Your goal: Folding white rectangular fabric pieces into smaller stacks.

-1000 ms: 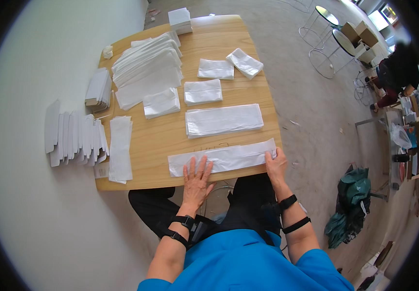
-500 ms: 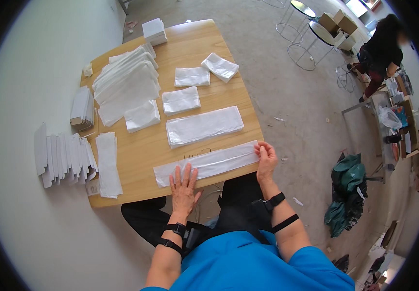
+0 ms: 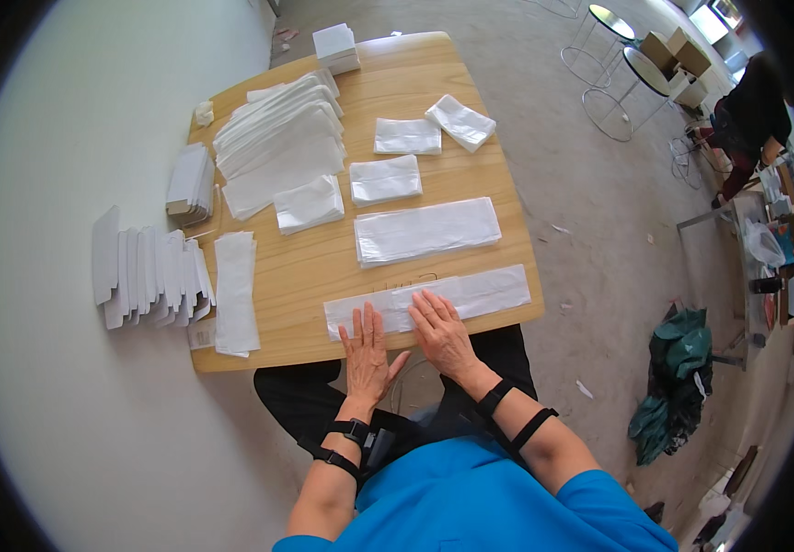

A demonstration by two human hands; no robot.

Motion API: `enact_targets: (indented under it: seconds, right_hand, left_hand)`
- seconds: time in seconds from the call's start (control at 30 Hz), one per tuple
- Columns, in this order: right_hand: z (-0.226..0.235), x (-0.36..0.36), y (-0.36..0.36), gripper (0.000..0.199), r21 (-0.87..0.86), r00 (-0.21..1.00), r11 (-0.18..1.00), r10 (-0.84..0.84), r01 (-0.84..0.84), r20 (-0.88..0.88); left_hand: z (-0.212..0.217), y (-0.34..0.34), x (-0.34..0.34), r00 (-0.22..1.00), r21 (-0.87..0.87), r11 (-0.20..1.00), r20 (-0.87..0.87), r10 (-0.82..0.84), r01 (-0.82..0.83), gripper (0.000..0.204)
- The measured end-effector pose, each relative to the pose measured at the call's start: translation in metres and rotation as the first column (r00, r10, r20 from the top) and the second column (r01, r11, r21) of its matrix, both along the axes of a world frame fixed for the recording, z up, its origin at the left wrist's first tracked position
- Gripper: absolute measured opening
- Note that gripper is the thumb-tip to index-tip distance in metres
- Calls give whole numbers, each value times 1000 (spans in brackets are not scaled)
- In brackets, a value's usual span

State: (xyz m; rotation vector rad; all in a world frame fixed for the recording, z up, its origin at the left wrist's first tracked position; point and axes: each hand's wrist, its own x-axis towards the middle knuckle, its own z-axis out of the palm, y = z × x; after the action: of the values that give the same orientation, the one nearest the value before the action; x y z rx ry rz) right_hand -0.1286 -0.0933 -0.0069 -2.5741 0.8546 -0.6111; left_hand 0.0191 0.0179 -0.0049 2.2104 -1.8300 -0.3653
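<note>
A long, narrow folded white sheet (image 3: 484, 291), thin and slightly shiny, lies along the near edge of the wooden table (image 3: 305, 267). My left hand (image 3: 368, 359) rests flat near its left end, fingers stretched out. Just right of it, my right hand (image 3: 443, 339) lies with its fingers extended on the sheet's middle. Neither hand grips anything. Beyond the sheet is a wider folded white stack (image 3: 427, 232). Farther up sit small folded white packets (image 3: 386, 179), and a fanned pile of white sheets (image 3: 277, 138) spreads at the far left.
White flat cartons (image 3: 149, 276) stand in a row by the left wall, near a narrow folded strip (image 3: 235, 294). A white box stack (image 3: 336, 48) is at the far edge. Dark green bags (image 3: 678, 368) lie on the floor at right; beyond them a person (image 3: 748, 115) bends near a bench.
My right hand has let go of the sheet's right end and moved left to lie flat on its middle. The left hand stays on the sheet. The whole view has shifted slightly.
</note>
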Motion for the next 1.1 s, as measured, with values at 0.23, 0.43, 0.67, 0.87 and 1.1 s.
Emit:
enact_targets:
  seconds: [0.23, 0.43, 0.67, 0.87, 1.1]
  right_hand:
    - [-5, 4, 2, 43, 30, 999, 999, 22, -20, -48]
    - [-6, 5, -1, 42, 11, 998, 999, 31, -30, -60]
    - [-7, 8, 0, 43, 2, 997, 999, 38, -38, -68]
    - [-5, 10, 0, 44, 18, 996, 999, 43, -42, -75]
    - [-4, 10, -2, 44, 11, 995, 998, 65, -64, -79]
  left_hand:
    - [-4, 4, 4, 1000, 80, 997, 9, -13, 13, 103]
    - [-4, 3, 4, 1000, 94, 995, 9, -14, 13, 101]
    - [-4, 4, 4, 1000, 94, 996, -1, -14, 14, 102]
    - [-6, 4, 4, 1000, 84, 996, 2, -4, 4, 105]
    - [-9, 4, 4, 1000, 78, 997, 2, -6, 6, 106]
